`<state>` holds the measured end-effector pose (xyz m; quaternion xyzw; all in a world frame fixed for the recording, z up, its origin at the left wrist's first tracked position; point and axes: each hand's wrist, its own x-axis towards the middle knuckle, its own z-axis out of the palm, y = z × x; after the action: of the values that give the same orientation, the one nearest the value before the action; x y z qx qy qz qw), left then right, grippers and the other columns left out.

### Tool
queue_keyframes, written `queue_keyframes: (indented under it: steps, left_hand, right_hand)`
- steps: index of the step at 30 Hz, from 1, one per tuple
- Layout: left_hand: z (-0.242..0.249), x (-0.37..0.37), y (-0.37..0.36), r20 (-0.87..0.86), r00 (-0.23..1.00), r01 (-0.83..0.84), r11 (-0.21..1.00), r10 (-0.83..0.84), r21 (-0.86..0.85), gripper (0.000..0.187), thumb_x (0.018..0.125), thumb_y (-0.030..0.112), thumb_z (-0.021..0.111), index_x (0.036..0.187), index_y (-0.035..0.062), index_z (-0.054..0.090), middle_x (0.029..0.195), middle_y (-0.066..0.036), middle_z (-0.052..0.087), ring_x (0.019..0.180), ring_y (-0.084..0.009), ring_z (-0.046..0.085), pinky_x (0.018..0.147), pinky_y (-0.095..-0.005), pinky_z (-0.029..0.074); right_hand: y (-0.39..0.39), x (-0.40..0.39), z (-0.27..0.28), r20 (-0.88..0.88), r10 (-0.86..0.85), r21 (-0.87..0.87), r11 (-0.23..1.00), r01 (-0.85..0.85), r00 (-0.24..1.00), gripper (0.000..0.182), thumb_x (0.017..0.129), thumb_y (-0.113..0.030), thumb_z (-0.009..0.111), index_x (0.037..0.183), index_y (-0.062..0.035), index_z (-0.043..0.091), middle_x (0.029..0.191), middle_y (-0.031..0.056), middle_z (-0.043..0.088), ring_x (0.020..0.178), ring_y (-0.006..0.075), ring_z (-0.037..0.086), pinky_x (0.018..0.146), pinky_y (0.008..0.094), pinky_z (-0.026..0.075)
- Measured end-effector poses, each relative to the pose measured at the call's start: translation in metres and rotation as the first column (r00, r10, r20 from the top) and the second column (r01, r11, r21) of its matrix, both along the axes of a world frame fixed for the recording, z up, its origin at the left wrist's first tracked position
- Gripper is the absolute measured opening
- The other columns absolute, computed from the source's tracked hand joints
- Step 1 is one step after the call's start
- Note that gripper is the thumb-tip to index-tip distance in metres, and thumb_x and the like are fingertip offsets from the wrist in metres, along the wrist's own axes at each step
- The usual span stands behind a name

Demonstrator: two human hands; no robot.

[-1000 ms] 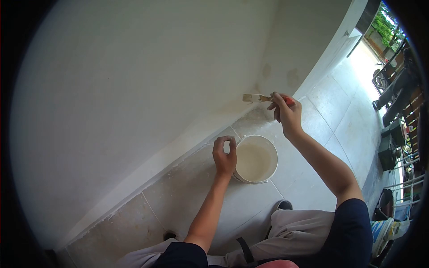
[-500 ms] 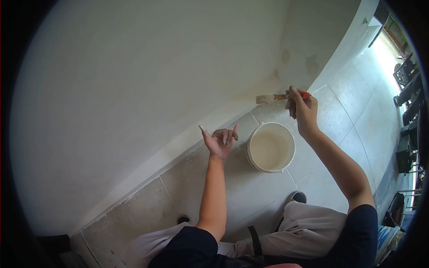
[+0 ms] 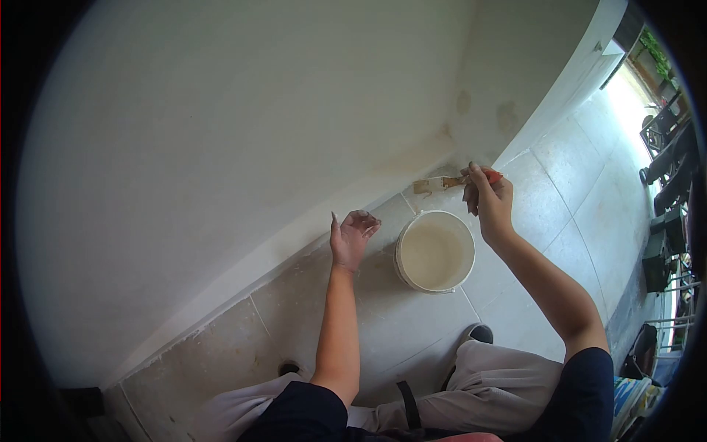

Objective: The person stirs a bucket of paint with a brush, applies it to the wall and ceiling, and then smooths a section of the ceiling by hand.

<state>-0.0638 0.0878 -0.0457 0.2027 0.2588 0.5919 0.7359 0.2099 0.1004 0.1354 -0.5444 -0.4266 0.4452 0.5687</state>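
Note:
In my right hand (image 3: pixel 487 193) is a paintbrush (image 3: pixel 440 184), gripped by its reddish handle. Its pale, coated bristles point left toward the wall (image 3: pixel 280 110). Below the brush, a white bucket (image 3: pixel 436 252) stands on the tiled floor, holding a cream-coloured liquid. My left hand (image 3: pixel 352 239) is raised to the left of the bucket, apart from it, with the thumb up and the fingers loosely curled. Nothing shows in that hand, and pale smears mark its fingers.
The wall meets a second wall at a corner (image 3: pixel 448 136), with brownish damp patches (image 3: pixel 507 116) near it. Grey floor tiles (image 3: pixel 582 177) stretch right toward a bright opening. Dark furniture and boxes (image 3: pixel 663 250) line the right edge. My shoe (image 3: pixel 481 334) is near the bucket.
The view has shifted slightly. The brush has come lower, nearer the bucket's rim. My left hand has turned, and its fingers, spread before, are drawn closer together.

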Motion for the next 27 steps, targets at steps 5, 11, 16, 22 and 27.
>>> queue_keyframes:
  steps: [5, 11, 16, 22, 27]
  left_hand:
    - [-0.018, 0.012, -0.002, -0.284, 0.955, 0.081, 0.996, -0.085, -0.026, 0.057, 0.104, 0.059, 0.042, 0.115, 0.0073, 0.063, 0.11, -0.011, 0.069, 0.109, -0.0234, 0.065, 0.106, -0.0404, 0.044]
    - [0.004, 0.049, -0.012, -0.636, 0.755, 0.237, 0.971, -0.157, 0.041, 0.061, 0.103, 0.054, 0.053, 0.138, 0.0036, 0.054, 0.133, -0.015, 0.062, 0.13, -0.0254, 0.054, 0.113, -0.0384, 0.038]
    - [0.015, 0.081, -0.022, -0.74, 0.664, 0.295, 0.946, -0.102, 0.133, 0.08, 0.094, 0.056, 0.066, 0.149, 0.0017, 0.045, 0.142, -0.019, 0.058, 0.137, -0.0301, 0.049, 0.116, -0.0399, 0.036]
    - [0.011, 0.081, -0.019, -0.718, 0.678, 0.309, 0.948, -0.16, 0.079, 0.076, 0.094, 0.052, 0.064, 0.147, 0.0008, 0.046, 0.141, -0.02, 0.058, 0.132, -0.0322, 0.054, 0.112, -0.0388, 0.039]
    - [0.008, 0.082, -0.022, -0.719, 0.684, 0.266, 0.959, -0.118, 0.095, 0.057, 0.101, 0.04, 0.058, 0.143, 0.0015, 0.049, 0.135, -0.015, 0.06, 0.126, -0.0244, 0.055, 0.108, -0.0361, 0.041]
  right_hand:
    - [-0.003, 0.001, 0.007, 0.022, 0.145, -0.015, 0.989, -0.145, 0.989, 0.035, 0.104, -0.03, 0.061, 0.105, 0.0041, 0.07, 0.067, 0.0063, 0.062, 0.049, 0.0086, 0.052, 0.044, 0.0221, 0.037]
    - [0.005, -0.028, 0.044, 0.162, 0.309, 0.192, 0.922, -0.337, 0.937, 0.03, 0.104, -0.019, 0.062, 0.125, 0.0008, 0.067, 0.095, 0.0114, 0.075, 0.069, 0.012, 0.068, 0.052, 0.0226, 0.05]
    - [0.031, -0.079, 0.067, 0.559, 0.16, 0.545, 0.669, -0.506, 0.814, 0.047, 0.088, 0.001, 0.075, 0.134, -0.0061, 0.065, 0.106, 0.0131, 0.076, 0.083, 0.023, 0.073, 0.076, 0.0335, 0.059]
    - [0.051, -0.111, 0.067, 0.657, 0.047, 0.565, 0.63, -0.533, 0.752, 0.049, 0.089, 0.009, 0.069, 0.136, -0.0032, 0.062, 0.116, 0.0161, 0.074, 0.093, 0.0223, 0.075, 0.08, 0.0328, 0.061]
    - [0.057, -0.12, 0.062, 0.621, 0.043, 0.576, 0.652, -0.493, 0.783, 0.046, 0.091, 0.007, 0.069, 0.135, -0.0026, 0.063, 0.112, 0.016, 0.075, 0.091, 0.0218, 0.074, 0.076, 0.0327, 0.061]
